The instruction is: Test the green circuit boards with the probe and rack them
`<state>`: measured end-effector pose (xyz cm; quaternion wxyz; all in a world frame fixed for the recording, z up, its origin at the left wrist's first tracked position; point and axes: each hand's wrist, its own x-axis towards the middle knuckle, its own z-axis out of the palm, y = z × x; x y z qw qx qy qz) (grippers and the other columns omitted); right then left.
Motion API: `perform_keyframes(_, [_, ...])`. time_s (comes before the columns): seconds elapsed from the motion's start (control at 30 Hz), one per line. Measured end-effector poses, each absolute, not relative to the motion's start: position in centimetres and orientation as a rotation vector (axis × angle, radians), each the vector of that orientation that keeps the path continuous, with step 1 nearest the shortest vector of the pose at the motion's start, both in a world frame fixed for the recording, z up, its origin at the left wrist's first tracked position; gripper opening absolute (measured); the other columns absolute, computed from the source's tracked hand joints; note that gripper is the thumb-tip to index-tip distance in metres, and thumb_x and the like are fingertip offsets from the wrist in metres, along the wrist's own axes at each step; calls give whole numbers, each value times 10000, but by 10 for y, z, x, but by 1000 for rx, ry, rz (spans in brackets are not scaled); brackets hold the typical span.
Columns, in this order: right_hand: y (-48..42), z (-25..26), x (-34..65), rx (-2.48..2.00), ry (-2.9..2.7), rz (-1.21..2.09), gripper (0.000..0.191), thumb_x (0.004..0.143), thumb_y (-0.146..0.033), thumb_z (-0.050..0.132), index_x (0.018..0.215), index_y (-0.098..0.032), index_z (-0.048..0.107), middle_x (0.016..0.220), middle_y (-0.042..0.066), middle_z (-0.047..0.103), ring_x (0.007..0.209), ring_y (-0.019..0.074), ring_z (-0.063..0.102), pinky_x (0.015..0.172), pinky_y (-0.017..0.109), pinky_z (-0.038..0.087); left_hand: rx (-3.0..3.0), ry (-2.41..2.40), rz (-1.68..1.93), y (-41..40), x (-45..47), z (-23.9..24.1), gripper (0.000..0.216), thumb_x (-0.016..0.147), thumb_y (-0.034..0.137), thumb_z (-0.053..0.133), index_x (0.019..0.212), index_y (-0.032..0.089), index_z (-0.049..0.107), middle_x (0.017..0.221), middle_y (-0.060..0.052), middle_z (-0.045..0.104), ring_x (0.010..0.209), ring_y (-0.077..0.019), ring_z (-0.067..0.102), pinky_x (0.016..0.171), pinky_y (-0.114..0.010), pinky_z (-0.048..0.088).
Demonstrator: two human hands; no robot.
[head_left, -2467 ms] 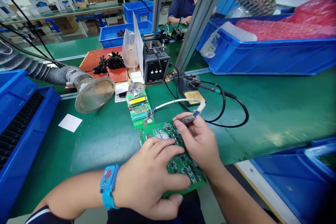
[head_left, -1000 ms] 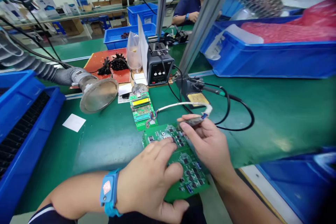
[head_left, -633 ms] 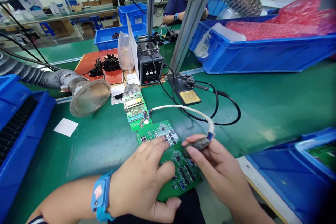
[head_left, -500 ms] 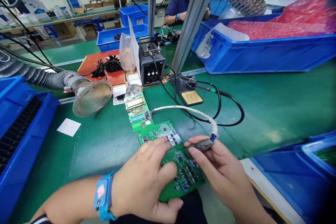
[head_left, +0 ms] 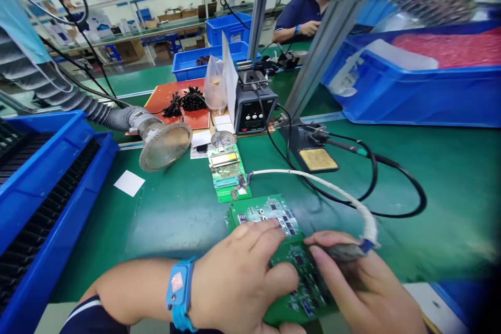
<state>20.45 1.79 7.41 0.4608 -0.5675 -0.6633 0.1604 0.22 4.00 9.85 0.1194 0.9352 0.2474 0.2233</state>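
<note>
My left hand (head_left: 242,274) lies over a green circuit board panel (head_left: 303,276), fingers curled on its face and thumb by its near edge. Chips and a small digit display show on the panel. Between the thumb and fingers of my right hand (head_left: 364,289) is a grey, tape-wrapped test probe (head_left: 342,252), held at the panel's right edge. Its tip is hidden by my fingers, so contact cannot be made out. A white wrapped cable (head_left: 313,178) runs from the probe to a small green board with a screen (head_left: 227,173), just beyond the panel.
Behind stand a black soldering station (head_left: 254,112) and an iron holder with yellow sponge (head_left: 318,159). A fume funnel (head_left: 166,147) and blue bins (head_left: 84,195) are at left. A large blue bin (head_left: 418,96) stands at right. A co-worker (head_left: 299,15) sits across the bench.
The view has turned left, so the bench and both hands appear farther right. Both hands keep their hold on the panel and probe.
</note>
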Motion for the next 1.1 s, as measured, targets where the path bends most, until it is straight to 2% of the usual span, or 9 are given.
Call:
perform_keyframes(0.23, [18, 67, 210, -1361, -1619, 539, 86, 876, -276, 575, 955, -247, 593, 874, 16, 689, 781, 156, 687, 696, 199, 570, 2678, 696, 639, 42, 0, 99, 432, 818, 534, 531, 979, 136, 581, 1291, -200, 464, 1293, -358, 390, 1053, -478, 365])
perform_keyframes(0.37, [14, 71, 209, -1388, -1578, 631, 107, 888, -281, 566, 987, -243, 577, 912, 35, 677, 835, 179, 676, 726, 250, 565, 2556, 543, 545, 49, -7, 114, 397, 828, 520, 615, 1036, 182, 631, 1306, -140, 449, 1271, -311, 405, 1076, -436, 335])
perform_keyframes(0.47, [13, 73, 207, -1378, -1561, 637, 102, 899, -283, 553, 987, -237, 574, 897, 42, 666, 828, 183, 665, 724, 270, 553, 2526, 462, 446, 55, -9, 124, 364, 805, 498, 694, 1044, 224, 674, 1252, -106, 486, 1220, -295, 438, 1050, -420, 352])
perform_keyframes(0.6, [12, 73, 205, -1345, -1550, 628, 97, 902, -260, 549, 994, -239, 573, 887, 36, 660, 815, 176, 660, 724, 268, 541, 2505, 465, 440, 55, -8, 125, 424, 742, 532, 750, 1026, 221, 705, 1174, -106, 521, 1151, -294, 479, 1001, -416, 388])
perform_keyframes(0.9, [12, 73, 205, -1322, -1541, 645, 107, 902, -223, 551, 1001, -259, 569, 897, 8, 658, 825, 137, 654, 726, 204, 532, 2550, 440, 450, 55, -9, 123, 424, 800, 522, 699, 1077, 200, 704, 1065, -113, 556, 1026, -267, 530, 898, -410, 418])
perform_keyframes(1.1, [13, 75, 204, -1324, -1520, 644, 101, 887, -231, 566, 983, -257, 583, 885, 19, 665, 817, 158, 665, 714, 228, 555, 2586, 441, 441, 55, -9, 122, 433, 786, 513, 716, 1105, 223, 688, 1065, -99, 553, 991, -259, 531, 886, -392, 421])
